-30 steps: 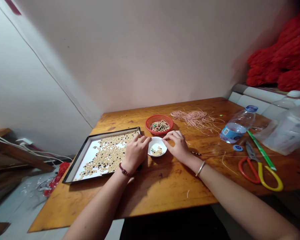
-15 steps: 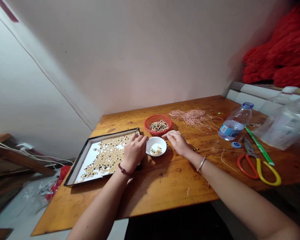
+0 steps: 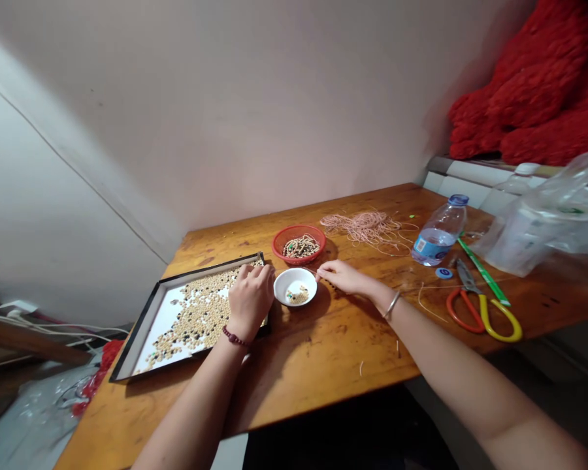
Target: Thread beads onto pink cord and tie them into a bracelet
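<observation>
My left hand is closed between the bead tray and the small white bowl; what its fingertips hold is too small to tell. Right of the bowl, my right hand has thumb and fingers pinched together on something I cannot make out. A few pale, black and green beads lie in the bowl. The black-edged tray on the left holds many pale and dark beads. Behind the bowl, a red basket contains strung beads.
Pink cord lies tangled behind my right hand. At the right are a water bottle, its blue cap, scissors, a green strip and a plastic bag. Red fluffy material is piled beyond.
The view has shifted, so most things appear farther left. My right hand's fingers, spread flatter before, are now drawn together in a pinch. My left hand stays by the bowl.
</observation>
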The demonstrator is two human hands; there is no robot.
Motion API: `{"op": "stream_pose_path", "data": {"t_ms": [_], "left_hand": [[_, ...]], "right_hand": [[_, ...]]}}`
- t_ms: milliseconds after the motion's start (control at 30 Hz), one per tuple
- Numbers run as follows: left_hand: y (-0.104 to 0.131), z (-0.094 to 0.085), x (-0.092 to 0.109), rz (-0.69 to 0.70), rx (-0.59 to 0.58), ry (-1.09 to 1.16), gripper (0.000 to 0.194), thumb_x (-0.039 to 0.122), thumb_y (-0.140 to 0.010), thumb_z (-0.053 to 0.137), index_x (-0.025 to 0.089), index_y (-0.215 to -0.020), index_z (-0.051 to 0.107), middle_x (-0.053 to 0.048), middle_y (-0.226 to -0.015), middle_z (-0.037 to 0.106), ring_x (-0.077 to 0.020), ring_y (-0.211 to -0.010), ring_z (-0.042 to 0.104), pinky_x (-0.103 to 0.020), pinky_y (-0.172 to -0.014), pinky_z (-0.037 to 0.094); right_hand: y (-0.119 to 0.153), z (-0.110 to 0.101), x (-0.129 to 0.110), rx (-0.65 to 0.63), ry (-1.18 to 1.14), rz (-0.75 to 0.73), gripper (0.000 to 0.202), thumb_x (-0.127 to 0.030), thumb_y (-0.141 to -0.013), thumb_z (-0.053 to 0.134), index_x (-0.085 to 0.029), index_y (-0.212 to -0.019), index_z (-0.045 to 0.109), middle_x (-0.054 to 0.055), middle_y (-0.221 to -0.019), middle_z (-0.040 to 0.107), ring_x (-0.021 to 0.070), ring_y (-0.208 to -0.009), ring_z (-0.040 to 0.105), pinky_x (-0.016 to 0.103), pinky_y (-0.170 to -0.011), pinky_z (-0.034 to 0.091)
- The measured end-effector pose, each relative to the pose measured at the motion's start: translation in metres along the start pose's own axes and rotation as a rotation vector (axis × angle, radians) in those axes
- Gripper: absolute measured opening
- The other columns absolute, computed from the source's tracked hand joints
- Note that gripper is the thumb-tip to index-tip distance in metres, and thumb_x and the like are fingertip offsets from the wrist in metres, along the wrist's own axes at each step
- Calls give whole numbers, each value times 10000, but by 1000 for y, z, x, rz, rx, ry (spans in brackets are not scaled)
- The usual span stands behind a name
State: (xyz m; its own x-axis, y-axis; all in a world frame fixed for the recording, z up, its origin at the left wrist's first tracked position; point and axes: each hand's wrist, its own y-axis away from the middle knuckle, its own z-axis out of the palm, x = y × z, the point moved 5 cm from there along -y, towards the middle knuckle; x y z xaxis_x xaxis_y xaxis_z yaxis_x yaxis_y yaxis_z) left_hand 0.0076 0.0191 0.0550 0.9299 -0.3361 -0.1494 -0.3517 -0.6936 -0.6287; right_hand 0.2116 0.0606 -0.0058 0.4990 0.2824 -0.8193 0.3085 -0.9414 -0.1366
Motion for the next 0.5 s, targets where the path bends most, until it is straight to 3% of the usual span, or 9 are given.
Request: {"op": "stream_pose_path", "data": {"t_ms": [67, 133, 267, 500], "left_hand": [[0, 1, 1, -7, -14, 2, 246, 293, -947, 413, 215, -884, 638, -66, -818, 674, -238, -878, 519, -303, -597, 328], [-1, 2, 0, -20, -31, 14, 257, 289, -949, 402, 216, -888, 641, -69, -827, 678, -243, -893, 517, -303, -589, 319], [-1, 4, -1, -55, -33, 36, 255, 295, -946, 404, 221, -883, 640, -68, -842, 685, -250, -896, 515, -301, -578, 302], [-1, 4, -4, -106, 11, 63, 240, 289, -941, 416, 228, -892, 643, -60, -829, 687, -240, -878, 511, -302, -611, 319]], "right_hand": [[3, -4, 8, -146, -42, 101, 292, -344, -882, 475, -152, -824, 687, 30, -700, 641, 116, -525, 547, 223, -496, 413], [6, -11, 14, -206, -65, 158, 301, -394, -862, 511, -143, -852, 677, 30, -698, 618, 97, -474, 519, 207, -442, 389], [8, -24, 19, -218, -21, 179, 297, -400, -850, 530, -143, -847, 679, 36, -704, 617, 100, -502, 522, 210, -473, 401], [10, -33, 34, -223, 176, 304, 211, -258, -825, 530, -137, -788, 698, 73, -766, 693, 138, -591, 591, 228, -546, 414]]}}
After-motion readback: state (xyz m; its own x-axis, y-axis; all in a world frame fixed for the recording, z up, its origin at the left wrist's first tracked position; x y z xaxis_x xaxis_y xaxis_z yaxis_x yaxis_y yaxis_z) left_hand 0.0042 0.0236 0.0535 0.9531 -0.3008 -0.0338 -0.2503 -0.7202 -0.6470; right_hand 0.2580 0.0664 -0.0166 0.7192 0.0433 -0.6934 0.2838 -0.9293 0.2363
